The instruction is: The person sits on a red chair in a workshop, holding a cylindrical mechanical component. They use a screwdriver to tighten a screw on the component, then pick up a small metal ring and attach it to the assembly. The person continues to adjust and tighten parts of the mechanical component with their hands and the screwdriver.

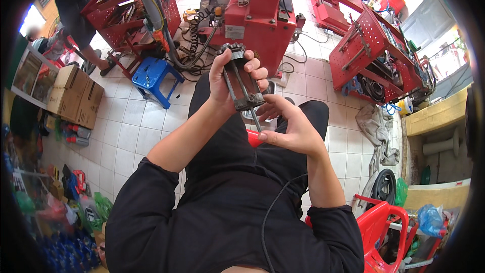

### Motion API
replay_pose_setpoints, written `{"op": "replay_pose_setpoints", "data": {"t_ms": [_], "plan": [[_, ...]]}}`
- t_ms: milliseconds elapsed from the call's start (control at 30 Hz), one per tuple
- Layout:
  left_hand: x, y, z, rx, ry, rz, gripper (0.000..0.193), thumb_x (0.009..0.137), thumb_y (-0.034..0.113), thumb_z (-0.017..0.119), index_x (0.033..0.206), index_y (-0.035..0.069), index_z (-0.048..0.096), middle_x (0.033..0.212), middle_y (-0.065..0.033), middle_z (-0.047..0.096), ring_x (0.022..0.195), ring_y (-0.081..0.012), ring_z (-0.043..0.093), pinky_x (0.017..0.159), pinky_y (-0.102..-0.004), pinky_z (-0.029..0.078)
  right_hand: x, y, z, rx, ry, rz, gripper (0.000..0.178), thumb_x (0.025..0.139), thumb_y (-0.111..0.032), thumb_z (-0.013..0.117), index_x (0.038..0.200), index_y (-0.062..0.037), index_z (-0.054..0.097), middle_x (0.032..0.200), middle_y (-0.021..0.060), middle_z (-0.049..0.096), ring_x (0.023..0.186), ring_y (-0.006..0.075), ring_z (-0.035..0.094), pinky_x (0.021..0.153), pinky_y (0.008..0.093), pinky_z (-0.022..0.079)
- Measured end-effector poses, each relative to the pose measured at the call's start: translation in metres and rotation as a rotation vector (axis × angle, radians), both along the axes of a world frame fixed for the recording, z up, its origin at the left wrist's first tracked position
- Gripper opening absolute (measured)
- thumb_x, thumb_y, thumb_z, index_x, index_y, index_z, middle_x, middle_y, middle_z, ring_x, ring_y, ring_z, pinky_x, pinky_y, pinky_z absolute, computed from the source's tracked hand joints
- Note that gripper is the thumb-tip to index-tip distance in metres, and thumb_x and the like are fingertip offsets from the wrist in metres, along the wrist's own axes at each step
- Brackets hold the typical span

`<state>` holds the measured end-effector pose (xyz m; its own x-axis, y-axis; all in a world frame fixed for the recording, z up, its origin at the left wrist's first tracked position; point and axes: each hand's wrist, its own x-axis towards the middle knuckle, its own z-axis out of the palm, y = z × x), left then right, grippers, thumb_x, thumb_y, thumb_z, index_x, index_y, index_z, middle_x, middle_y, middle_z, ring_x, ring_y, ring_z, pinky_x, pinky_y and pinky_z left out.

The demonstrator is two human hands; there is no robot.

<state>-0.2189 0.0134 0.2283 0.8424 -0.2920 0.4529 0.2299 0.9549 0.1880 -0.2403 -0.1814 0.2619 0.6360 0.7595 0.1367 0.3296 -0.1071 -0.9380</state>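
My left hand (222, 78) is closed round a dark metal puller-like tool (246, 98), held at a tilt above my lap. The tool has long rods set round a reddish-brown middle and a block at its lower end. A toothed metal gear (232, 49) sits at its top, between my left thumb and fingertips. From the block a thin rod (255, 120) sticks out downward. My right hand (293, 129) is beside this rod, thumb against or very near its tip. Its fingers are apart and curve toward the block; some fingertips are partly hidden.
A red machine (260, 35) with hoses and cables stands ahead. A blue stool (156, 78) and cardboard boxes (76, 96) are on the left. To the right are a red tool cart (364, 53) and a red chair (376, 232). Another person (73, 7) stands at the far left.
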Motion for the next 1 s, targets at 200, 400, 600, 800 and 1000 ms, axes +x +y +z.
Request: {"op": "replay_pose_setpoints", "data": {"t_ms": [200,400,600,800,1000], "plan": [[0.0,-0.001,-0.004,0.12,-0.156,-0.02,0.039,0.09,0.047,0.056,0.103,0.011,0.049,0.08,0.0017,0.049,0.082,-0.0143,0.048,0.078,-0.0325,0.043,-0.003,0.0,0.005,-0.056,-0.024,0.0,0.059,0.071,-0.023,0.08,0.116,0.005,0.055,0.099,0.0118,0.064,0.093,0.0208,0.061,0.086,0.0347,0.048],[0.005,-0.006,-0.012,0.135,-0.177,-0.055,0.04,0.089,0.047,0.057,0.102,0.011,0.047,0.081,0.0013,0.048,0.083,-0.0143,0.049,0.077,-0.0316,0.042,0.008,-0.005,0.001,-0.057,-0.008,0.009,0.05,0.073,-0.022,0.078,0.111,0.0046,0.059,0.096,0.0093,0.065,0.086,0.0188,0.061,0.084,0.0327,0.048],[0.056,-0.007,-0.037,0.137,-0.036,0.016,0.048,0.087,0.051,0.053,0.105,0.006,0.053,0.085,-0.0037,0.052,0.089,-0.0224,0.049,0.088,-0.0395,0.042,0.058,0.004,-0.015,0.032,0.233,-0.174,0.049,0.087,-0.036,0.067,0.111,0.0068,0.06,0.09,0.0042,0.063,0.084,0.0085,0.058,0.072,0.0258,0.047],[0.112,-0.014,-0.059,0.443,0.284,0.207,0.055,0.086,0.05,0.054,0.102,-0.002,0.059,0.091,-0.0154,0.065,0.092,-0.0309,0.062,0.088,-0.042,0.049,0.117,0.03,-0.048,-0.139,0.254,-0.214,0.056,0.09,-0.043,0.062,0.12,0.0029,0.053,0.102,0.0053,0.061,0.084,0.0116,0.062,0.071,0.0266,0.049],[0.159,-0.02,-0.103,0.643,0.345,0.13,0.068,0.088,0.057,0.052,0.109,-0.006,0.061,0.097,-0.0199,0.067,0.092,-0.0283,0.066,0.089,-0.0397,0.05,0.153,0.035,-0.094,-0.081,0.426,-0.402,0.052,0.082,-0.03,0.072,0.121,-0.0014,0.051,0.096,0.0027,0.058,0.077,0.0075,0.054,0.068,0.0251,0.047]]}}
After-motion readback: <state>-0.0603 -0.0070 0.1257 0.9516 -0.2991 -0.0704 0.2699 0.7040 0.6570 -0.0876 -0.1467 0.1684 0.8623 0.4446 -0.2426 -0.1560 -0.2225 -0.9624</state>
